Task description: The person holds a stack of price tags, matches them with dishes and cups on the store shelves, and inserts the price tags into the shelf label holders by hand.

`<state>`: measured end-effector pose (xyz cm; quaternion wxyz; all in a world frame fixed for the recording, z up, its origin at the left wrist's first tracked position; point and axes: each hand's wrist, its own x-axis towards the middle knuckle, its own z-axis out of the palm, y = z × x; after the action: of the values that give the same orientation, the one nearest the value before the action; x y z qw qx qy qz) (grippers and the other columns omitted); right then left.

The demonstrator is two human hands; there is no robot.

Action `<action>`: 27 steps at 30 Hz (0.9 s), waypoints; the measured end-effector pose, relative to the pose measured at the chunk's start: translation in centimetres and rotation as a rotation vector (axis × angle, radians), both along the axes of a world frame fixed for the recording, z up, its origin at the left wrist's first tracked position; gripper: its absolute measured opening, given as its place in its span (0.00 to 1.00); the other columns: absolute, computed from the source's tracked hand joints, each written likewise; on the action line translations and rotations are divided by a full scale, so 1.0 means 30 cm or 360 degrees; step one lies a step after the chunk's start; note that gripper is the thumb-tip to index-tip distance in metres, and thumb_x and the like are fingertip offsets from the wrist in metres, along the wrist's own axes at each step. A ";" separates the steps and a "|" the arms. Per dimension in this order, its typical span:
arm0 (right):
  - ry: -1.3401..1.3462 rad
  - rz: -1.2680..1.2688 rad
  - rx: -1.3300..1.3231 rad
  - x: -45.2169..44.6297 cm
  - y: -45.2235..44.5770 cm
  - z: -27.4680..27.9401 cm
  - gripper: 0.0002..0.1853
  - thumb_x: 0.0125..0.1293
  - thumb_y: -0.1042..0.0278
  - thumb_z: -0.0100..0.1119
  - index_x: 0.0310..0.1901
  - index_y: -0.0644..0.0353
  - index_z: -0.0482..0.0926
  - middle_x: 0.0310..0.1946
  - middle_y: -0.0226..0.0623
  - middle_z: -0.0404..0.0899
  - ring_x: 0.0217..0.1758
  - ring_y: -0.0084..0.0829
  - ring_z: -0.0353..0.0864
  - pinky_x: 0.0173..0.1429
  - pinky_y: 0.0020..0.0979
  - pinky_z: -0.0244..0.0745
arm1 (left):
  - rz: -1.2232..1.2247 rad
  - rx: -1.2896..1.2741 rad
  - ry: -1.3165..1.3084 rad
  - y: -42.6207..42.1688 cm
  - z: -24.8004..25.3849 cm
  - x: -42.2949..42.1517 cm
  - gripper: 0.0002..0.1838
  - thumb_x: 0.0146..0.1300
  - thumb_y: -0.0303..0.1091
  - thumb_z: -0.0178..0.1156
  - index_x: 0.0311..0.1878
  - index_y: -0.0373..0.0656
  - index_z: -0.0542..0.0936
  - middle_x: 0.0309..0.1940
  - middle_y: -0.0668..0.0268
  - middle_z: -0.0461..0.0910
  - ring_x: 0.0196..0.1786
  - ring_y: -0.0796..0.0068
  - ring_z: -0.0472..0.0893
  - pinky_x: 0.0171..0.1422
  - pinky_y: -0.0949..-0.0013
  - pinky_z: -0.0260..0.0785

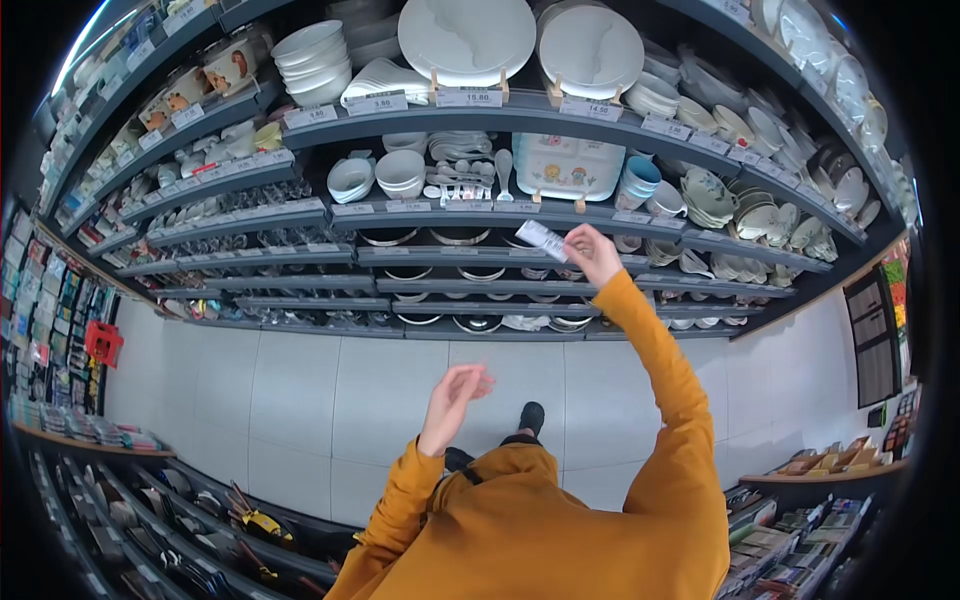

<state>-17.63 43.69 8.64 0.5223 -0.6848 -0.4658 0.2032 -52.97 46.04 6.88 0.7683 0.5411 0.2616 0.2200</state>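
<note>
My right hand (597, 256) is stretched out in front of the shelves, its fingers pinched on one end of a white price tag (541, 240) with dark print. The tag is tilted, in front of the shelf edge below the white spoons (503, 172) and the divided plate (568, 165) with cartoon figures. Blue cups (638, 180) stand on the shelf just above this hand. Lower down, my left hand (452, 405) hovers over the floor, holding nothing, with its fingers loosely bent and partly apart.
Curved by the lens, the grey shelf unit (400, 120) carries bowls, large white plates (467, 40) and cups, with price tags along its edges. Pale floor tiles (290, 400) lie below. More racks of goods (190, 520) stand behind me, and a red basket (103, 343) is at the left.
</note>
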 end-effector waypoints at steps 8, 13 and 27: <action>-0.0713 -0.0436 -0.0147 0.356 0.086 -0.084 0.12 0.61 0.73 0.59 0.46 0.54 0.81 0.37 0.41 0.84 0.40 0.36 0.84 0.45 0.32 0.78 | 0.0146 -0.0321 0.0315 -0.144 -0.347 -0.307 0.14 0.71 0.37 0.51 0.50 0.35 0.73 0.42 0.58 0.80 0.44 0.73 0.80 0.50 0.71 0.73; -0.0933 -0.0299 -0.0208 0.508 0.132 -0.102 0.09 0.62 0.70 0.58 0.44 0.54 0.81 0.40 0.39 0.82 0.41 0.40 0.83 0.46 0.35 0.76 | 0.0304 -0.0291 0.0440 -0.190 -0.355 -0.240 0.14 0.71 0.37 0.51 0.50 0.34 0.74 0.41 0.57 0.81 0.43 0.73 0.81 0.51 0.72 0.73; -0.0806 0.0257 -0.0203 0.708 0.158 -0.188 0.10 0.64 0.70 0.56 0.46 0.58 0.81 0.45 0.39 0.82 0.44 0.41 0.81 0.48 0.33 0.76 | 0.0139 -0.0162 0.0243 -0.272 -0.131 0.433 0.14 0.72 0.35 0.49 0.51 0.34 0.72 0.41 0.58 0.80 0.44 0.72 0.80 0.53 0.71 0.72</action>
<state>3.61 48.42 3.01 0.3272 -0.7060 -0.6208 0.0954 -39.97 37.88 2.96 0.7623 0.5046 0.3538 0.1979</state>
